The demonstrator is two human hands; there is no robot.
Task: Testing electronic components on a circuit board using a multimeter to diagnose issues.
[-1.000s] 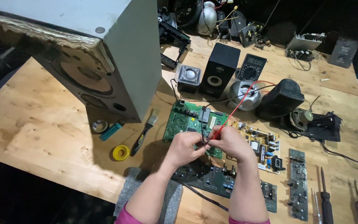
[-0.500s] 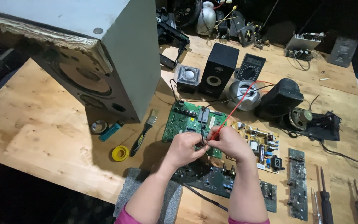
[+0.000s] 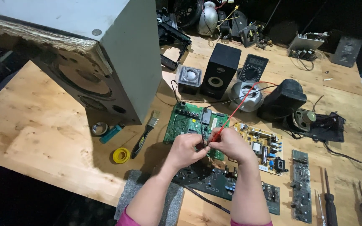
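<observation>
Closest to you, a grey felt-like pad (image 3: 133, 188) runs off the bottom edge under your left forearm. Your left hand (image 3: 185, 150) and right hand (image 3: 230, 144) meet over the green circuit board (image 3: 187, 121), hiding its near right corner. Your right fingers pinch the red probe (image 3: 217, 135); its tip is lost between your knuckles. Your left fingers are curled, but what they grip is hard to tell. A dark board (image 3: 208, 178) lies partly beneath your wrists. Left sits a yellow tape roll (image 3: 121, 155) and a bristle brush (image 3: 144, 136). Beyond, a black multimeter (image 3: 252, 68) and a big grey speaker cabinet (image 3: 101, 54), cropped at the top.
</observation>
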